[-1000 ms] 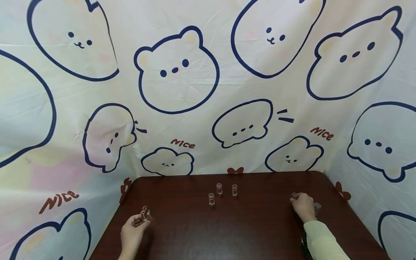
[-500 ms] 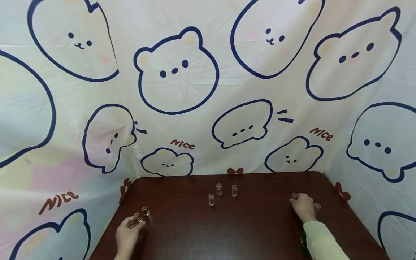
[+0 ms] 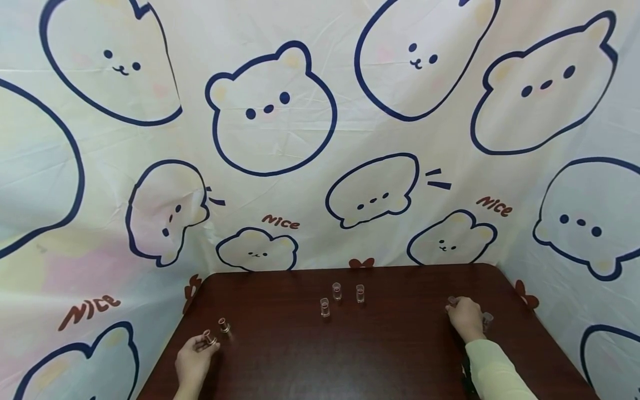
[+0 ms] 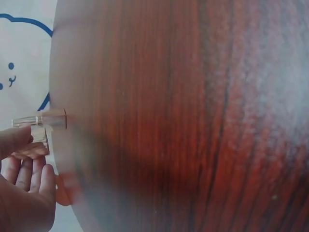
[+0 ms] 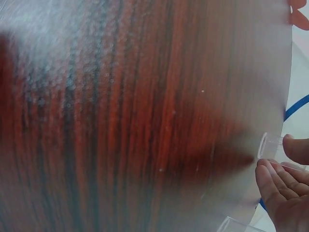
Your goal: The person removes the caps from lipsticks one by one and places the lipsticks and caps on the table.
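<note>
At about nine o'clock on the dark wooden table (image 3: 350, 355), we see the left hand (image 3: 194, 358) grasping a gold cup (image 3: 209, 337) between thumb and fingers. The cup leans, at the hand's one o'clock; whether it touches the wood we cannot tell. Near it, at its two o'clock, we find another gold cup (image 3: 224, 325) standing on the table.

Moving right to twelve o'clock, we come to three clear cups upright in a small group: a near cup (image 3: 325, 308), then a far cup (image 3: 337, 291) at its one o'clock, and an end cup (image 3: 360, 294) at the far cup's three o'clock. Beyond that edge we see a pale cloth (image 3: 272, 133) printed with bear faces.

At about three o'clock, we see the right hand (image 3: 466, 319), below a pale yellow sleeve (image 3: 497, 366), pinching a clear glass (image 3: 452, 300) between thumb and fingers, at the hand's eleven o'clock. Just beside the hand, at its three o'clock, we make out a further clear glass (image 3: 487, 318), partly hidden.
</note>
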The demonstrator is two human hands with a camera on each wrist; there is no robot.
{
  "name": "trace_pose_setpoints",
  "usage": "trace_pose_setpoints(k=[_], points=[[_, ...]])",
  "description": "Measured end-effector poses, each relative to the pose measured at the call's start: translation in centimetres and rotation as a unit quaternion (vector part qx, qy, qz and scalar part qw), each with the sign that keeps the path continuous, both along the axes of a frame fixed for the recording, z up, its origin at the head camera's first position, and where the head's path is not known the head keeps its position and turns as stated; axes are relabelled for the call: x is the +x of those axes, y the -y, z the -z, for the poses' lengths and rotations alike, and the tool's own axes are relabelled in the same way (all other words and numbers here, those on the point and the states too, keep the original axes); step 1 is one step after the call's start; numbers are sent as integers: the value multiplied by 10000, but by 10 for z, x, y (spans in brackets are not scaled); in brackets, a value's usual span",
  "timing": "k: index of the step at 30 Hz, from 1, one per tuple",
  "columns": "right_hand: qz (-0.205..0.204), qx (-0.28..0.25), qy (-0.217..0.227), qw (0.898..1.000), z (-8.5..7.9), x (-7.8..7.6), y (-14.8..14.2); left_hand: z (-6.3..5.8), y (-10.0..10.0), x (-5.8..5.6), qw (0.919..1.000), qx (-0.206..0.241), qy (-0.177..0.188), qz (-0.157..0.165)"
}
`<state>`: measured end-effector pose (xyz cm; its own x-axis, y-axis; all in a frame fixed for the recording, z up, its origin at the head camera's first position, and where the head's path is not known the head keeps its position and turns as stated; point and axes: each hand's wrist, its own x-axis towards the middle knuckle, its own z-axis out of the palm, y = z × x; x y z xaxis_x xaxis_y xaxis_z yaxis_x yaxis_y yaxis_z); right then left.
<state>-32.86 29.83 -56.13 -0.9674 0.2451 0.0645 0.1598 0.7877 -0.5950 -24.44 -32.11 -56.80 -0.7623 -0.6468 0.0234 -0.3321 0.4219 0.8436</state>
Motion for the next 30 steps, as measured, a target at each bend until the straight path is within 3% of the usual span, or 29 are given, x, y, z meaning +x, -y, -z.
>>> trace_pose_setpoints(k=[18,30], points=[[-27,161,-51,9999,4,-2,-3,9,5,1,9994,89,325,114],[10,75,41,10000,-3,-1,-1,13,5,0,9996,34,247,119]])
